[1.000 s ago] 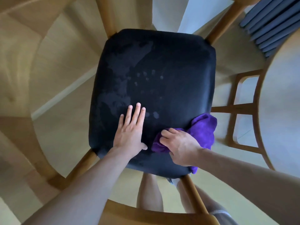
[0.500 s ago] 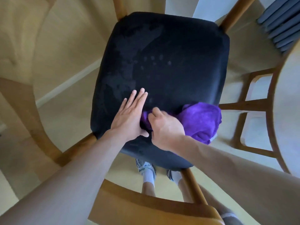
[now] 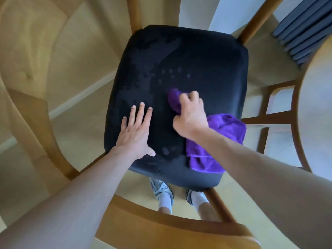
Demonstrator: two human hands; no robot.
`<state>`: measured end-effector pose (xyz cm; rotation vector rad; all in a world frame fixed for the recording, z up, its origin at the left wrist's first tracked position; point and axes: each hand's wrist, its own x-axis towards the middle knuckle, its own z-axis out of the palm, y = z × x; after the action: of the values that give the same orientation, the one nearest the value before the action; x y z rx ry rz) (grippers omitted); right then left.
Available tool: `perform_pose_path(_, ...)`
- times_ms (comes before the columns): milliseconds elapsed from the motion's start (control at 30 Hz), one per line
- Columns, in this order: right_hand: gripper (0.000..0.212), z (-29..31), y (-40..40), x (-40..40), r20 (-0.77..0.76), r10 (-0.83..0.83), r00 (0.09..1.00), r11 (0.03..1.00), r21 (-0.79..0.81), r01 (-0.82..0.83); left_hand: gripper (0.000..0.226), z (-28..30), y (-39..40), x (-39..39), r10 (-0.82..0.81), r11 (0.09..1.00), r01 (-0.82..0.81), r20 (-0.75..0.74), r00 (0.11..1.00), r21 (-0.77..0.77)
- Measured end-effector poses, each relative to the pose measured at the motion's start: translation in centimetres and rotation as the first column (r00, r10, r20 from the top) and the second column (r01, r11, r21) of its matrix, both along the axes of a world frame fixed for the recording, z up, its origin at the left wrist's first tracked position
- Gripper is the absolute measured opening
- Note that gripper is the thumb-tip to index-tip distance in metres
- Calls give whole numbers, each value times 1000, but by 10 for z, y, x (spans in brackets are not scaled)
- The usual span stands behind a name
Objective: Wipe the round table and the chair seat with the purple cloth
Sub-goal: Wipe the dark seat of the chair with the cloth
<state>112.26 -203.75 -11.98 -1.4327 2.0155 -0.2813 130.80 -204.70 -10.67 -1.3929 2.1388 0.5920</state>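
A dark blue padded chair seat (image 3: 206,65) fills the middle of the head view, with faint smudges and finger marks on it. My right hand (image 3: 191,115) grips the purple cloth (image 3: 222,139) and presses it on the seat's centre; most of the cloth trails toward the seat's near right corner. My left hand (image 3: 136,132) lies flat on the near left part of the seat, fingers spread, holding nothing. The round table (image 3: 318,112) shows only as a pale curved top at the right edge.
The chair's wooden backrest (image 3: 161,229) curves across the bottom of the view, close to me. Wooden chair legs (image 3: 258,17) rise at the top. A second wooden frame (image 3: 274,119) stands between the seat and the table. My feet in white socks (image 3: 165,196) stand under the seat.
My right hand has pushed the purple cloth from the seat's near right edge toward its centre. My left hand stays flat on the seat. The camera has shifted slightly.
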Motion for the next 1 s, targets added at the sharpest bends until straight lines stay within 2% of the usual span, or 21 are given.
perform_pose_path(33, 37, -4, 13, 13, -75, 148, 986, 989, 28, -146, 157, -2, 0, 2, 5, 1000, -5, -5, 1000, 0)
perform_pose_path(100, 45, -5, 36, 32, -123, 320, 940, 946, 100, -309, 157, -5, 1, 4, 16, 1000, -16, -15, 1000, -1)
perform_pose_path(167, 44, -2, 55, 35, -101, 463, 881, 883, 143, -447, 156, -4, 1, 4, 26, 1000, -26, -26, 999, -4)
perform_pose_path(233, 39, 2, 68, 27, -44, 618, 785, 776, 193, -600, 155, -3, 1, 3, 33, 999, -33, -30, 999, 2)
perform_pose_path(300, 35, 8, 73, 14, 30, 720, 693, 665, 255, -702, 155, -3, 1, 2, 40, 999, -40, -20, 999, 3)
perform_pose_path(367, 24, 14, 71, 4, 102, 704, 702, 656, 283, -699, 155, -4, 2, 2, 38, 999, -38, -14, 999, 0)
perform_pose_path(433, 16, 16, 65, -4, 175, 549, 817, 788, 216, -576, 155, -5, 3, 1, 38, 999, -38, -10, 999, -5)
perform_pose_path(500, 15, 18, 56, -8, 242, 254, 936, 955, 89, -283, 155, -6, 3, 1, 40, 999, -40, 0, 999, -6)
perform_pose_path(533, 14, 19, 50, -10, 264, 93, 960, 994, 36, -106, 155, -6, 2, 0, 37, 999, -37, 8, 999, -5)
perform_pose_path(600, 8, 21, 36, -16, 261, -166, 951, 984, -23, 178, 155, -6, 2, 0, 31, 1000, -31, 18, 999, -6)
perform_pose_path(633, 7, 22, 26, -18, 251, -251, 935, 962, -40, 269, 154, -6, 1, 0, 30, 1000, -30, 16, 999, -6)
perform_pose_path(700, 19, 21, 4, -20, 267, -353, 897, 919, -80, 386, 154, -4, 1, 0, 28, 1000, -28, 9, 1000, -5)
perform_pose_path(767, 24, 20, -16, -12, 289, -362, 886, 895, -159, 417, 154, -2, 0, -1, 20, 1000, -20, 10, 1000, -3)
perform_pose_path(833, 19, 14, -24, 5, 209, -220, 953, 943, -204, 263, 155, 1, -2, -2, 3, 1000, -3, 23, 1000, 1)
perform_pose_path(900, 28, 2, -18, 25, 37, 60, 998, 990, -127, -55, 153, 4, -3, -2, -19, 1000, 19, 36, 999, 0)
perform_pose_path(933, 34, -2, -10, 33, -31, 181, 983, 979, -86, -183, 151, 5, -4, -2, -29, 1000, 29, 36, 999, -2)
perform_pose_path(1000, 37, -4, 9, 41, -90, 301, 949, 951, -39, -305, 143, 9, -8, 3, -55, 998, 55, 22, 998, -1)
